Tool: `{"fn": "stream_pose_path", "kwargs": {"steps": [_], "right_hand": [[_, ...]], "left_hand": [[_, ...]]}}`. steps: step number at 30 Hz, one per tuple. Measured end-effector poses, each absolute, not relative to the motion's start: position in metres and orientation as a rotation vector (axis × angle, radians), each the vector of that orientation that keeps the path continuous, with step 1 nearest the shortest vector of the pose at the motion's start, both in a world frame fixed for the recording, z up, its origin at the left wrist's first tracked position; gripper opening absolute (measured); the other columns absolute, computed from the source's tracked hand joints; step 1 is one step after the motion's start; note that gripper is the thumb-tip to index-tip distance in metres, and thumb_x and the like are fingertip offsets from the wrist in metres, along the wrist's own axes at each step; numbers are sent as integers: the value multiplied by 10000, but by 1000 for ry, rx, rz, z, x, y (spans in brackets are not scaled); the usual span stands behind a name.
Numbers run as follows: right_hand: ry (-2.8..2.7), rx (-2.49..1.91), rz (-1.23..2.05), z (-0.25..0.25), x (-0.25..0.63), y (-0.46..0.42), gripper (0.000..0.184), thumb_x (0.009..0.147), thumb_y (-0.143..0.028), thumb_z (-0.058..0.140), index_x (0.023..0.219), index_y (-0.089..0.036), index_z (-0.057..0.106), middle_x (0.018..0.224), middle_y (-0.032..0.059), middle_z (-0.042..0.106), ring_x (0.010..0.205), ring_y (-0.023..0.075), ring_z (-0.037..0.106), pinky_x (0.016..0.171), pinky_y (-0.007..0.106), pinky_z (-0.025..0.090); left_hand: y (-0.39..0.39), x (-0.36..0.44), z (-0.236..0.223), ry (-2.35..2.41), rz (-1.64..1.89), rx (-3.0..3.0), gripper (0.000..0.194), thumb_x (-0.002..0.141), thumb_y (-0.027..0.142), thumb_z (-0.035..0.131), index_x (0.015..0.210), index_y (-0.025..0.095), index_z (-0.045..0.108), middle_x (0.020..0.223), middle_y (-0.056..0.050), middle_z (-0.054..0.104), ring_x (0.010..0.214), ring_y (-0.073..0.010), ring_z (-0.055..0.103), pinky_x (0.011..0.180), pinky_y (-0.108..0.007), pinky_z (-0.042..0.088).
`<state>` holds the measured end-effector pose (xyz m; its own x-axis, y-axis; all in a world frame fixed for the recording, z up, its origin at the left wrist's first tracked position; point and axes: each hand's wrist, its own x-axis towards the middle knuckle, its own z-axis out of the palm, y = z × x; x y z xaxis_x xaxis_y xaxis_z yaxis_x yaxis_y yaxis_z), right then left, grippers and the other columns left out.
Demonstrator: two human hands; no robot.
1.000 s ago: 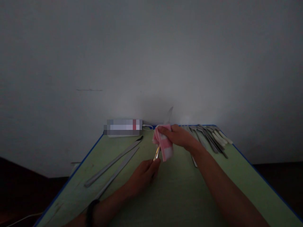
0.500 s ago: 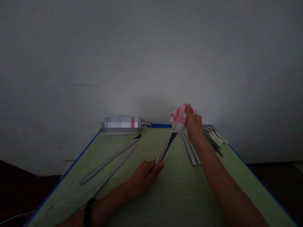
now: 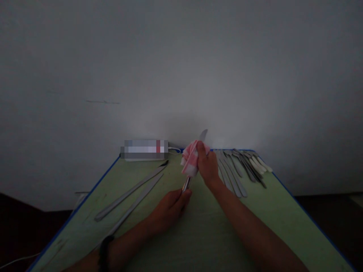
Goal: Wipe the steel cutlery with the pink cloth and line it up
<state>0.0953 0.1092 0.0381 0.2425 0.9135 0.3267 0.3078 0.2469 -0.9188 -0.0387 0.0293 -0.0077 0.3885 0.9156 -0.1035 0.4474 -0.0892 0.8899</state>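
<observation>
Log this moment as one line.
left grip: silver metal knife handle | right grip: pink-and-white cloth over midsection | blade tip: exposed

The pink-and-white cloth (image 3: 189, 158) hides the middle of the knife (image 3: 203, 135), and the left grip (image 3: 170, 207) covers its handle's end. The right grip (image 3: 208, 166) covers part of the cloth. Coarse pixels blur the markings on the white box (image 3: 145, 150). The left forearm (image 3: 132, 243) hides the near end of the lower flatware piece (image 3: 141, 199). The worktop (image 3: 283, 215) runs off the bottom edge; a white cord (image 3: 19, 259) is cut off at left. In the cutlery pile (image 3: 251, 166), overlapping heads are too small to tell apart.
</observation>
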Motion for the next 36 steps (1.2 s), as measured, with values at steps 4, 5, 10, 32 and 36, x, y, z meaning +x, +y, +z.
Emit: {"fn": "stream_pose_path", "kwargs": {"steps": [4, 5, 10, 32, 36], "right_hand": [[-1424, -1261, 660, 34, 101, 107, 540, 804, -597, 411, 540, -155, 570, 425, 4, 497, 441, 122, 459, 449, 227, 284], [-1440, -1259, 657, 35, 105, 107, 540, 804, -598, 411, 541, -153, 569, 428, 2, 496, 442, 120, 458, 447, 226, 283], [-1279, -1323, 567, 51, 135, 117, 567, 819, -604, 383, 488, -163, 517, 407, -1, 461, 403, 107, 417, 407, 229, 257], [-1538, -1288, 680, 21, 98, 94, 570, 855, -566, 346, 452, -176, 446, 407, -16, 412, 412, 95, 412, 418, 219, 229], [-1645, -1158, 747, 32, 115, 104, 517, 834, -563, 399, 568, -152, 566, 499, -13, 506, 490, 98, 467, 472, 201, 303]], "left_hand": [[31, -39, -8, 1261, 641, 1705, 462, 907, 525, 286, 624, 188, 428, 548, 52, 430, 509, -108, 398, 503, -225, 300], [32, -39, -8, 1264, 639, 1715, 462, 906, 527, 286, 622, 189, 424, 549, 53, 424, 509, -108, 395, 505, -225, 300], [30, -40, -5, 1202, 560, 1763, 466, 904, 531, 292, 612, 189, 413, 558, 56, 396, 518, -105, 386, 506, -222, 292], [36, -41, -7, 1289, 650, 1694, 504, 855, 591, 281, 576, 197, 426, 519, 42, 409, 482, -115, 391, 487, -239, 318], [36, -43, -8, 1235, 646, 1674, 505, 854, 598, 311, 572, 193, 416, 514, 52, 392, 477, -105, 367, 470, -228, 296]]}}
